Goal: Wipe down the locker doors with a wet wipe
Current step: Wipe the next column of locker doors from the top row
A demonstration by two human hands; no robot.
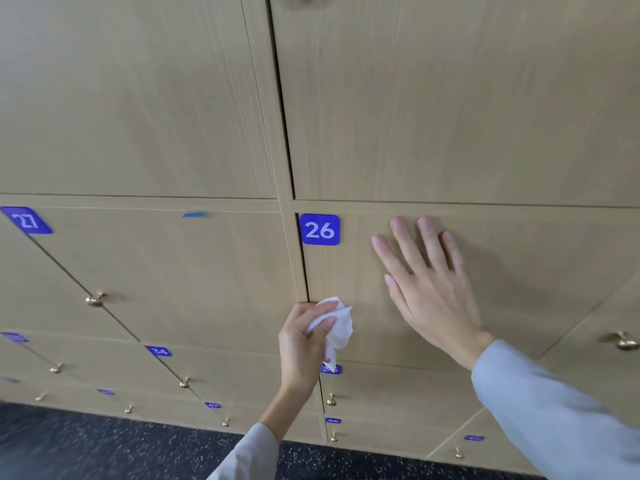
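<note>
A wall of light wooden locker doors fills the view. Door 26 point(519, 271) carries a blue number plate point(319, 229) at its upper left corner. My left hand point(304, 344) grips a crumpled white wet wipe point(337, 329) near the lower left corner of door 26, beside the gap between doors. My right hand point(426, 282) lies flat on door 26 with its fingers spread and straight, just right of the number plate.
Door 27 point(156, 271) lies to the left with a brass knob point(95, 299) and a strip of blue tape point(194, 214). Door 26 has a brass knob point(623, 341) at the right. Lower rows of numbered doors with small knobs run down to a dark speckled floor point(104, 445).
</note>
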